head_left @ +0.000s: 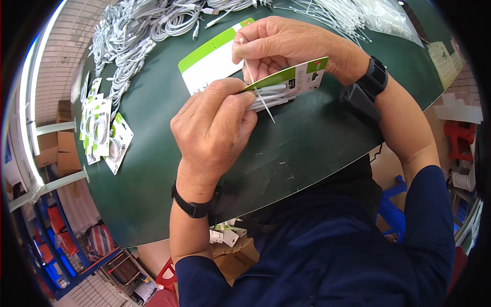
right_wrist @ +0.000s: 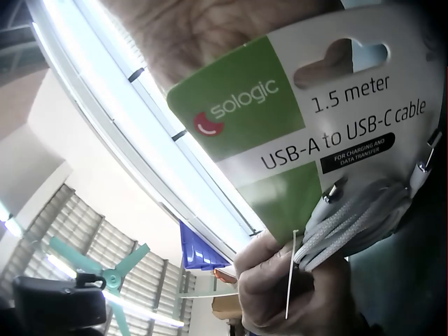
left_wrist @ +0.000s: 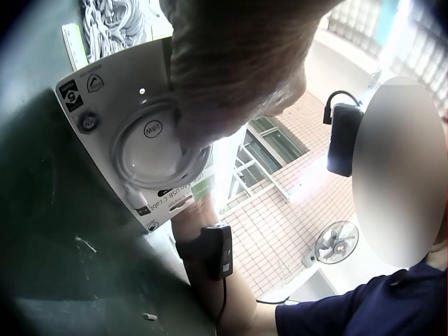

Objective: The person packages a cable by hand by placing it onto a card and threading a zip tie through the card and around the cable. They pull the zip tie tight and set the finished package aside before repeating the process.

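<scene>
A green and white card (head_left: 307,77) printed "USB-A to USB-C cable" carries a coiled grey-white braided cable (right_wrist: 367,220). My left hand (head_left: 207,125) grips the card and coil together at one side. A thin white cable tie (head_left: 265,106) passes through at the coil, its free tail sticking out on the near side. Behind the card, my right hand (head_left: 291,46) pinches the tie's other part between thumb and forefinger, the remaining fingers loosely curled. The coil's round shape (left_wrist: 154,143) shows against the card in the left wrist view.
Another green-topped card (head_left: 204,64) lies flat beyond my hands. Bundles of grey cables (head_left: 128,41) heap at the far left, loose white cable ties (head_left: 327,18) and a clear plastic bag (head_left: 391,20) at the far right. Several carded cables (head_left: 97,125) overlap at the left of the green table (head_left: 133,204).
</scene>
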A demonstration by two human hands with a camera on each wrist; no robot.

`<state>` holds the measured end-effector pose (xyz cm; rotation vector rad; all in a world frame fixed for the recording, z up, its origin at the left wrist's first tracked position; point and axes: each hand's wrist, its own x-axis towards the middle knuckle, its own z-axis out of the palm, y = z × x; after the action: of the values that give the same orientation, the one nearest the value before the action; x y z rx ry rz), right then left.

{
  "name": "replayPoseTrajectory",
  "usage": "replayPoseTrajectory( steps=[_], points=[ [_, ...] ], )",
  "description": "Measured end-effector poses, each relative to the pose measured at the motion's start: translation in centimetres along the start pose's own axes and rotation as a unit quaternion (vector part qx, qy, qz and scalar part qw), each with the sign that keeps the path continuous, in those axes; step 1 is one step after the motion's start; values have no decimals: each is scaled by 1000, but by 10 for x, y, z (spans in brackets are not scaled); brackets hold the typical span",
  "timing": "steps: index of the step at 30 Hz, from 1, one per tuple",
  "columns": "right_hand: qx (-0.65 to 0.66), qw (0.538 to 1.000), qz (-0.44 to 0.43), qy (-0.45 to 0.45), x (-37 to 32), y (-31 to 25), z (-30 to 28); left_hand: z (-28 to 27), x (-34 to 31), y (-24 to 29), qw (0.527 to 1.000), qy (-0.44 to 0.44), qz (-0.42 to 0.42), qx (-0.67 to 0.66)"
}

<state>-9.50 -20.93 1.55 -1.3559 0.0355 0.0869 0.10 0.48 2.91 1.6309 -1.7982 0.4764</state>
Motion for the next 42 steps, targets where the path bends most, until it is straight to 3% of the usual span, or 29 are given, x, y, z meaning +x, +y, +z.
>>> replayPoseTrajectory(
  steps=[2,6,13,17,20,25,27,29,30,31,33,34,37,42],
  points=[
    [31,999,5,-9,2,4,-5,2,0,-1,1000,1,2,-1],
    [-160,986,26,-45,-2,-7,-4,6,2,-2,1000,22,13,-4],
    [-121,991,36,-35,0,-3,2,5,0,-2,1000,7,-2,-28],
    [-75,994,31,-79,6,4,-5,4,3,1,997,28,-38,-55],
    [-44,994,39,-94,7,8,-8,0,4,4,989,20,-105,-102],
    [-170,976,-21,132,2,-12,-32,-6,-1,-1,956,-25,-241,-163],
    [-129,979,-54,151,-4,-22,-30,-2,-6,-3,926,-27,-314,-206],
    [-202,968,-99,110,-19,-35,-2,-2,-5,-2,901,-37,-359,-241],
    [-235,960,-122,88,-21,-38,6,-3,-4,-3,894,-44,-373,-244],
    [-411,888,-200,58,-13,-34,0,-3,-4,-4,887,-53,-385,-247],
    [-421,870,-250,52,-12,-17,20,-2,-6,-6,877,-51,-406,-252],
    [-535,798,-269,63,-10,-16,25,-2,-6,-6,877,-45,-407,-253],
    [-624,744,-226,78,-9,-10,33,2,-10,-8,887,-23,-394,-239],
    [-627,722,-267,125,-6,0,43,0,-8,-6,896,-16,-387,-219]
  ],
)
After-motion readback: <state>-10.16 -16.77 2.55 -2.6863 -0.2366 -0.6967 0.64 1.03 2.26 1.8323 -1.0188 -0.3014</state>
